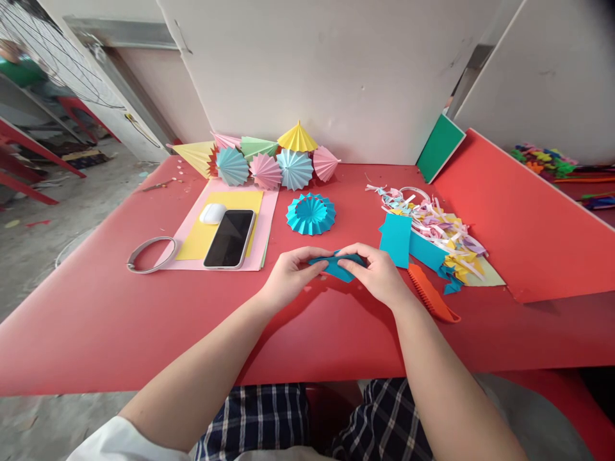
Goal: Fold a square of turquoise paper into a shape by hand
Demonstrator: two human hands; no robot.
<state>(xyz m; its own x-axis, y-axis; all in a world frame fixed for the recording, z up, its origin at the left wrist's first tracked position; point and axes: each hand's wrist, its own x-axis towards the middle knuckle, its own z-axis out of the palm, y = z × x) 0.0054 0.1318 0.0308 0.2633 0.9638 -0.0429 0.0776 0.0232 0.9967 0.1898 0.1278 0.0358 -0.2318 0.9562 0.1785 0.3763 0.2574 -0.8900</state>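
Now both hands are pinching one small piece of folded blue paper (343,274) over the red worktop (192,333). The left hand (287,276) has its left end, and the right hand (383,274) has its right end. On each side the fingers (311,251) are closed, with the thumb on the near side and the pointing finger along the far edge, so the thin paper sits squeezed between them. The middle of the paper shows in the gap between the two thumbs, and part of it pokes down toward the person. I cannot tell how many folds it has. A bright blue pleated ring (311,225) lies near, just past the left hand. Flat blue sheets (395,240) lie just to the right of the right hand, with an orange toothed tool (430,294) beside them and a messy heap of paper scraps (435,221) behind. Off to the left, a phone (230,238) and a small white case (212,213) rest on yellow paper (195,240) and pink paper (270,208). Little pleated paper umbrellas (295,171) sit in a bunch at the back, by the wall (336,77).
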